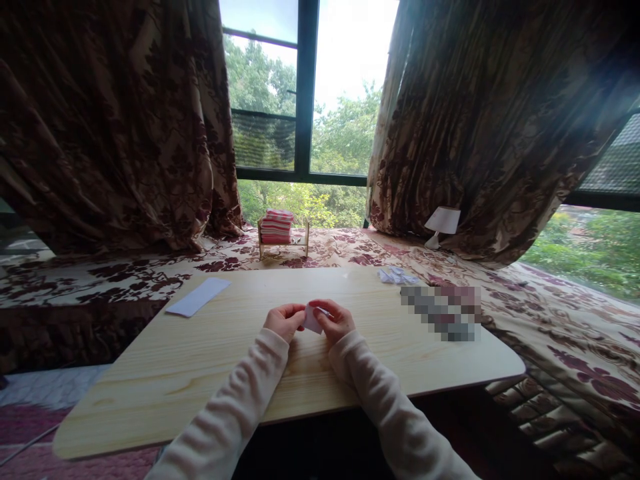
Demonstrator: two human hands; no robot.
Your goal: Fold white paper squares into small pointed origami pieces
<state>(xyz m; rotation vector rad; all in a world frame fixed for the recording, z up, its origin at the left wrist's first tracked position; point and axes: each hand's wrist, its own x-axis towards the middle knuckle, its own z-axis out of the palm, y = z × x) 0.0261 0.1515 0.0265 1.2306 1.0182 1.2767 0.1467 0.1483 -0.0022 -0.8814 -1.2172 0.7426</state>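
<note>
Watching from my end of the feed, I have one small white paper piece (313, 320) right in the middle of the action, held up between two hands just over the table (225, 387). Here's the left hand (283, 321): thumb and forefinger nearly closed, pinching the paper's left edge, the other fingers curled in. And the right hand (337, 325): thumb and forefinger closed on the paper's right side, its other fingers bent too, partly hidden from me. Two pale sleeves run back toward me, one per arm. Out to the left, near the table's far edge, lies one long white sheet (199, 297), flat and well apart from the hands. Over at the far right edge sits one cluster of small white pieces (397, 275), several of them, too bunched for me to count. Just nearer than those, one pixelated patch (444, 313) hides whatever is there. Beyond the table, on the floral cover (345, 248), I've got one little stand (283, 247) bearing one stack of pink-and-white striped cloths (277, 227); its layers are too small for an exact count. One white lamp (443, 221) to the right, two patterned curtains (120, 120) parted either side, and green trees (345, 140) showing through the window.
</note>
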